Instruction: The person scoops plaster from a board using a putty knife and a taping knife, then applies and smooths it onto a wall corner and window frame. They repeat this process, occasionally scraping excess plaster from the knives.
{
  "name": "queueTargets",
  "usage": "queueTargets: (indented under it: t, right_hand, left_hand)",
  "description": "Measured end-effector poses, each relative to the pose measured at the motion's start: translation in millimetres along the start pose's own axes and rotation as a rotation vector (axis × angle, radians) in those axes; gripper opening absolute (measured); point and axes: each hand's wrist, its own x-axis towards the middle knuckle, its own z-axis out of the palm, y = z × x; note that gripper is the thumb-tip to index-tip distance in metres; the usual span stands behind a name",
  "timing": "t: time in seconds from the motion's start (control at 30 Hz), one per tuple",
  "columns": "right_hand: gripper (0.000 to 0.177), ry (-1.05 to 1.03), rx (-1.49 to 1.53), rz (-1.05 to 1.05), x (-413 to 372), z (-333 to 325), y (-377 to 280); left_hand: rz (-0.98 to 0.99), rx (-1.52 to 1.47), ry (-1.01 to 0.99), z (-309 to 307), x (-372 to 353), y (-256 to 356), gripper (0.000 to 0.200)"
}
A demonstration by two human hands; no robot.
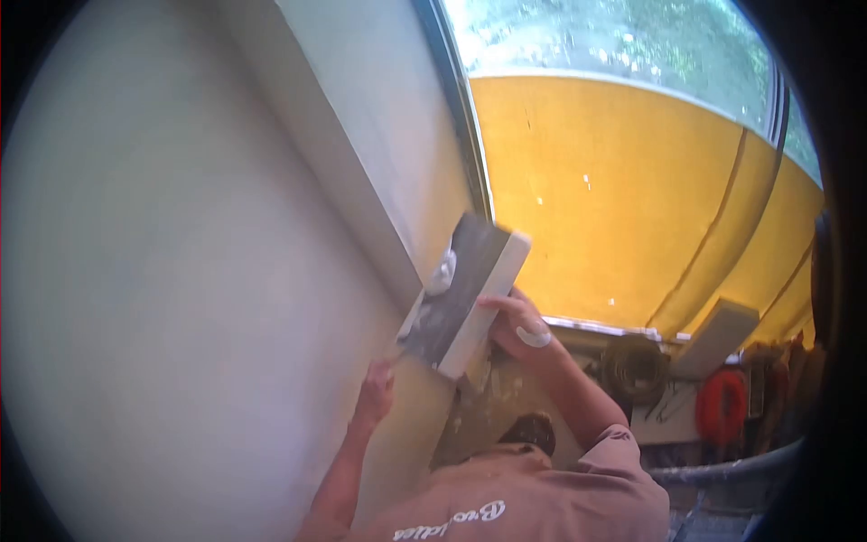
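Note:
A wide putty knife [470, 294] with a dark steel blade and a white back is in my right hand [518, 327], thumb on its near side. A lump of white putty [442, 274] sticks to the blade's left part, with thinner smears below. White putty also marks my right wrist. My left hand [376, 394] is closed, lower and to the left, around the handle of a smaller scraper [411, 316]. Its pale edge shows at the wide blade's left side; the rest is hard to make out. Both tools are close together near the wall corner.
A pale wall [181, 271] fills the left, with a projecting edge beside a window frame [458, 86]. Behind the glass stands a yellow panel [605, 190]. At lower right are a red coil [721, 405], a roll [635, 369], a pale board [718, 336] and a tub rim [736, 471].

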Motion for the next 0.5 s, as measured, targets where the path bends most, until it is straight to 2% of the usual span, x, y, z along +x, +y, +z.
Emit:
queueTargets:
  t: [0.13, 0.17, 0.23, 0.27, 0.3, 0.33, 0.37, 0.47, 0.5]
  right_hand:
    - [0.038, -0.199, -0.799, -0.771, 96, 78, -121]
    - [0.039, 0.059, -1.292, -0.998, 99, 128, -158]
    - [0.044, -0.07, -1.332, -1.496, 141, 196, -219]
    - [0.051, -0.104, -1.367, -1.461, 162, 230, -248]
    - [0.052, -0.045, -1.462, -1.28, 173, 266, -269]
    - [0.047, -0.363, -1.264, -1.703, 211, 289, -292]
    - [0.058, -0.456, -1.225, -1.825, 246, 310, -310]
    - [0.059, -0.572, -1.243, -1.82, 303, 348, -324]
    - [0.06, -0.581, -1.187, -1.92, 307, 351, -313]
  left_hand:
    - [-0.162, -0.074, 0.08, 15, -48, 2, 0.036]
    - [-0.239, -0.084, 0.087, 18, -58, 7, 0.036]
    - [-0.294, -0.044, 0.147, 24, -72, 9, 0.037]
    - [-0.301, -0.052, 0.17, 29, -77, 12, 0.037]
    - [-0.399, -0.029, 0.198, 33, -80, 14, 0.037]
    - [-0.502, -0.004, 0.221, 38, -83, 17, 0.036]
    - [-0.522, -0.005, 0.238, 46, -87, 19, 0.036]
    - [-0.551, 0.023, 0.285, 62, -89, 20, 0.031]
    - [-0.551, 0.004, 0.324, 65, -88, 25, 0.028]
